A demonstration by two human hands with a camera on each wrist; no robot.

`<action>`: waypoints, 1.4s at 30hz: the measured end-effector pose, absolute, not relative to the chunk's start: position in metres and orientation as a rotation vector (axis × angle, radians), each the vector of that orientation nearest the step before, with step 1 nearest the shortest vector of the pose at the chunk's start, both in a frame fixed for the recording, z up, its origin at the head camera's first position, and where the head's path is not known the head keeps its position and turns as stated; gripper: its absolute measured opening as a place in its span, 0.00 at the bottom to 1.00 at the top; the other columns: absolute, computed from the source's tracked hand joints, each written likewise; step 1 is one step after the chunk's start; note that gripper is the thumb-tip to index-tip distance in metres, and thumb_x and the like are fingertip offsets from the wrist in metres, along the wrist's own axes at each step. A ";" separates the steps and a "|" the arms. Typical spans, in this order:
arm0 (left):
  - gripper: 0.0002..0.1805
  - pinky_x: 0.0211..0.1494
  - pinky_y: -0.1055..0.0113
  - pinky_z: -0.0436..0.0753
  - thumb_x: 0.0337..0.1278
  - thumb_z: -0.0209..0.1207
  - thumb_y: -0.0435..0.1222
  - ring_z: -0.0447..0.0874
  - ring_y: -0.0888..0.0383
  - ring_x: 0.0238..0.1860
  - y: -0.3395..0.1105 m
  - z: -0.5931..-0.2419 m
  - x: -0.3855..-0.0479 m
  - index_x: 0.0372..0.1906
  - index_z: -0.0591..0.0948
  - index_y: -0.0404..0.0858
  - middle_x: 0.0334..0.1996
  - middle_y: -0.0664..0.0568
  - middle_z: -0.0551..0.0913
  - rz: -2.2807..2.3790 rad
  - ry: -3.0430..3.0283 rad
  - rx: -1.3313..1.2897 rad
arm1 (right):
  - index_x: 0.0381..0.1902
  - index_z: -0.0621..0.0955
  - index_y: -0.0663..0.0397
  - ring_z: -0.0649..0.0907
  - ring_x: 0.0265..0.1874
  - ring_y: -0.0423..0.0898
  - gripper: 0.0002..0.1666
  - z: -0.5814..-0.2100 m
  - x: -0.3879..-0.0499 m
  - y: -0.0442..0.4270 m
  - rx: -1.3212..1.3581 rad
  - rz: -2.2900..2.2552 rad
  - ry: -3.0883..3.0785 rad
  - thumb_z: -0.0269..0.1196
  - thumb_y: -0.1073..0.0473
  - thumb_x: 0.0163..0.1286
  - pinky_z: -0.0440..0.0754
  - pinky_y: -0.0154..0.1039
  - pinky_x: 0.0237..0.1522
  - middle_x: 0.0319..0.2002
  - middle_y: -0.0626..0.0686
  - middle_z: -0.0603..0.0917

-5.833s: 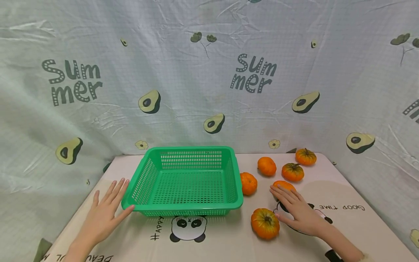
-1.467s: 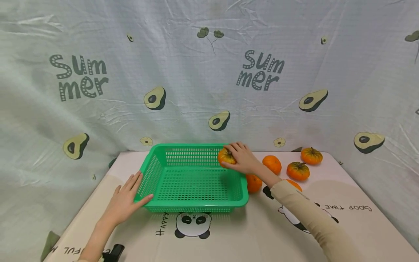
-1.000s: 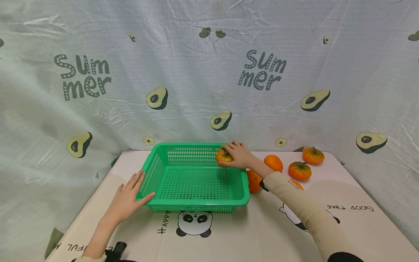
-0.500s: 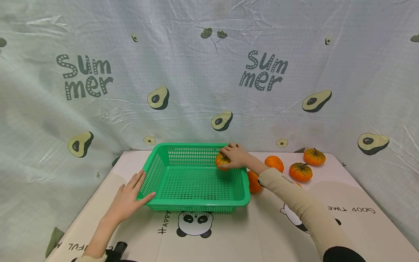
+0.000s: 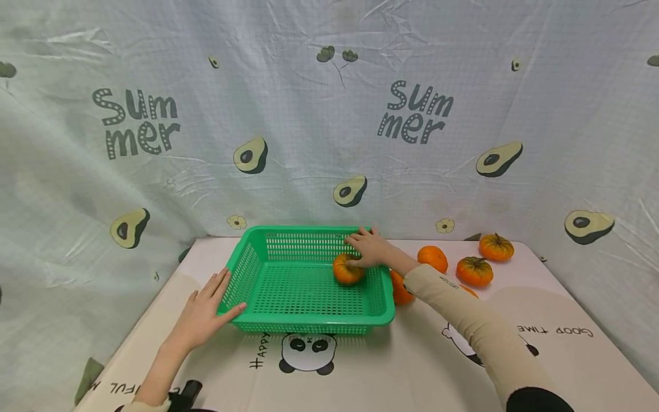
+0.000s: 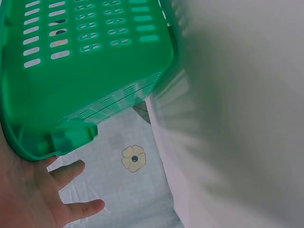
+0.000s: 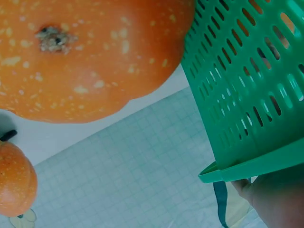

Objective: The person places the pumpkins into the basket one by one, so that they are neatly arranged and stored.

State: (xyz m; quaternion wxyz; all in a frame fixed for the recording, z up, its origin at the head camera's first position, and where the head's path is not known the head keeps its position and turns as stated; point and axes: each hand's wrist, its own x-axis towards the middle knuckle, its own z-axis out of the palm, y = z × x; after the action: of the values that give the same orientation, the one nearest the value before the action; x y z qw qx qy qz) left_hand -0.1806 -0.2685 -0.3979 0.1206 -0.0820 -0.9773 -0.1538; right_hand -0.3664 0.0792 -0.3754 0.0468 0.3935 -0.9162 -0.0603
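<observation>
A small orange-green pumpkin [image 5: 345,274] sits in the right part of a green plastic basket [image 5: 309,321]. Over the basket's right wall reaches my right hand [image 5: 374,250], its fingers lifted off the pumpkin and the thumb still beside it or touching it. My left hand [image 5: 201,317] lies with spread fingers against the basket's left rim, the thumb at the near corner. In the left wrist view, those fingers [image 6: 85,209] stick out past the rim. The right wrist view has the right hand [image 7: 280,202] mostly hidden behind the basket wall [image 7: 256,95].
Outside the basket, one pumpkin [image 5: 400,288] stands close to its right wall. Further right are more pumpkins [image 5: 432,258], including a greenish one [image 5: 475,272] and one in the far corner [image 5: 496,247]. Another [image 5: 469,290] is partly covered by my right sleeve [image 5: 463,315]. Printed cloth hangs behind.
From the table's right side, my right hand has carried the front pumpkin over the wall, lowered it into the basket and loosened its fingers. My left hand has moved onto the rim.
</observation>
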 end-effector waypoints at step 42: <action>0.45 0.56 0.33 0.56 0.52 0.51 0.57 0.53 0.36 0.65 -0.268 -0.398 -0.181 0.67 0.54 0.32 0.67 0.38 0.54 -0.457 -2.848 -0.233 | 0.47 0.77 0.47 0.73 0.45 0.48 0.17 -0.363 -0.317 0.135 1.215 0.122 -2.438 0.59 0.52 0.60 0.71 0.47 0.45 0.44 0.48 0.80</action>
State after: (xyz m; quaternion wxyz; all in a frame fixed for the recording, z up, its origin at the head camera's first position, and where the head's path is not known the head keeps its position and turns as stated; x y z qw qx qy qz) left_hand -0.1809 -0.2676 -0.3980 0.1234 -0.0798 -0.9767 -0.1567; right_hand -0.3170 0.1354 -0.3628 0.2062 0.4360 -0.8749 0.0440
